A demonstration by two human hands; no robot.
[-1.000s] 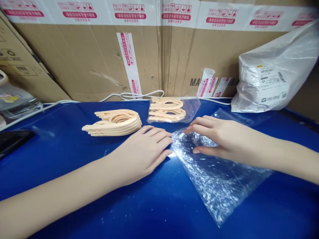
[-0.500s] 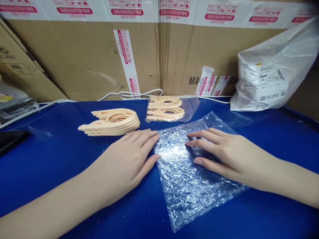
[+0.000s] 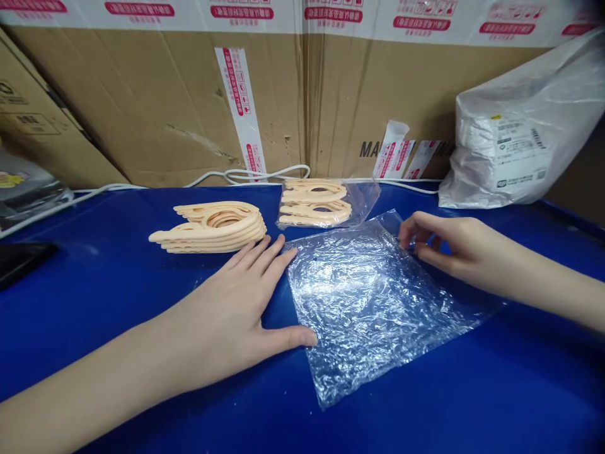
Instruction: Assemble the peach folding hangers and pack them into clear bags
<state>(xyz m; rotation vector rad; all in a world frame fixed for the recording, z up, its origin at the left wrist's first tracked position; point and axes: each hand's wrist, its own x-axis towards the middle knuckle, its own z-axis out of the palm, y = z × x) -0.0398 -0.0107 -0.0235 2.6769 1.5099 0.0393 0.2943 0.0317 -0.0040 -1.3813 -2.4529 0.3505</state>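
A clear, crinkled plastic bag [image 3: 363, 302] lies flat on the blue table surface [image 3: 406, 410]. My left hand [image 3: 231, 315] rests with fingers spread, its thumb and fingertips on the bag's left edge. At the bag's upper right edge, my right hand [image 3: 449, 246] has its fingers curled and pinched; the film's edge seems to be between them. Beside my left fingertips is a stack of cream plastic hangers [image 3: 212, 236]. Behind the bag lies a clear packet with similar cream hangers [image 3: 314, 211] inside.
Large cardboard boxes [image 3: 165, 94] stand along the back, with a white cable [image 3: 208, 178] at their foot. A white plastic parcel [image 3: 496, 145] sits at the back right. On the left is a dark flat object [image 3: 23, 261].
My right hand has moved right and away from me, to the bag's edge, and its fingers have curled. The bag has shifted and turned a little. My left thumb has spread toward me.
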